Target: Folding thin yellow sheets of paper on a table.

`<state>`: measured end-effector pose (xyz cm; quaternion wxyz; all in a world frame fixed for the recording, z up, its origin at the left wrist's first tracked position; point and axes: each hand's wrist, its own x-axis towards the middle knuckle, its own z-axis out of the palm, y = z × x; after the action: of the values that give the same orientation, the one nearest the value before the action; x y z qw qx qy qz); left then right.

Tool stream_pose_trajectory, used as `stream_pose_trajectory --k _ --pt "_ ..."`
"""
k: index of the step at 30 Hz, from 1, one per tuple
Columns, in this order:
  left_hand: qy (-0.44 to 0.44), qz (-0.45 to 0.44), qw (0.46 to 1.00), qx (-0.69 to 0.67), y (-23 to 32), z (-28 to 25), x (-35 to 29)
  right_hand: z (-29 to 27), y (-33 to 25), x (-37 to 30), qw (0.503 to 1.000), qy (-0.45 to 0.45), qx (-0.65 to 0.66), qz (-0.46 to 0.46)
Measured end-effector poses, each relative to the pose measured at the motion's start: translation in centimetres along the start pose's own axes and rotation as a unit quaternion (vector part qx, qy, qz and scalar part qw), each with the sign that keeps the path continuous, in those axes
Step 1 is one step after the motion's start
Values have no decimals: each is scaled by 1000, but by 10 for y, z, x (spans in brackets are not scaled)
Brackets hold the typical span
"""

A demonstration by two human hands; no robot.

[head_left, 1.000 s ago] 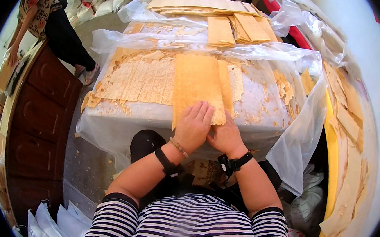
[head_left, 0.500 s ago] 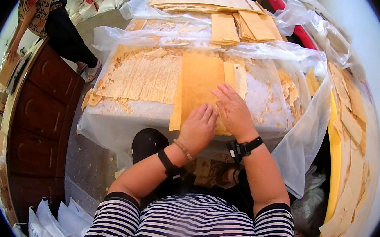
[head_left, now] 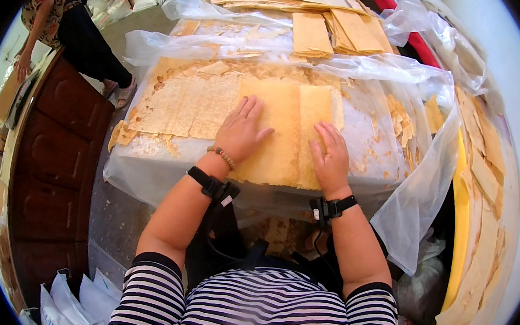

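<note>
A thin golden-yellow sheet [head_left: 269,138] lies spread on the plastic-covered table before me, with a crease or edge running front to back near its right part. My left hand [head_left: 241,130] rests at its left side, fingers stretched out and pointing away from me. On the right, my right hand [head_left: 332,159] lies at the yellow layer's right edge, fingers extended and slightly apart. Neither hand grips anything. Left of the yellow sheet is a paler, rougher sheet [head_left: 175,102], partly hidden by my left hand. Crumbled flakes [head_left: 400,119] lie to the right.
Stacked yellowish sheets [head_left: 346,31] sit at the table's far end. Clear plastic sheeting [head_left: 417,207] hangs over its sides. A dark wooden cabinet [head_left: 63,145] stands at left, with another person [head_left: 88,42] beyond it. More sheets [head_left: 487,176] line the right, behind a yellow edge.
My left hand has moved left and farther away, and my right hand has come slightly nearer and right. The folded-looking yellow layer now lies spread wider and flatter.
</note>
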<state>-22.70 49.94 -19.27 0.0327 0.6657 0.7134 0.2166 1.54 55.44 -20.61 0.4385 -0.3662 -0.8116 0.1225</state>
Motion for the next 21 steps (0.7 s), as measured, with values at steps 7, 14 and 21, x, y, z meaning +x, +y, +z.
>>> stream_pose_trajectory --k 7,14,21 --pt "-81 -1 991 111 16 -4 -5 7 2 -1 992 -59 -106 -34" --pt "29 -5 943 -333 -38 -9 1 1 5 -4 994 -78 -75 -25" --pt "42 143 986 -71 -54 -42 -86 -66 -48 -22 957 -243 -117 -106"
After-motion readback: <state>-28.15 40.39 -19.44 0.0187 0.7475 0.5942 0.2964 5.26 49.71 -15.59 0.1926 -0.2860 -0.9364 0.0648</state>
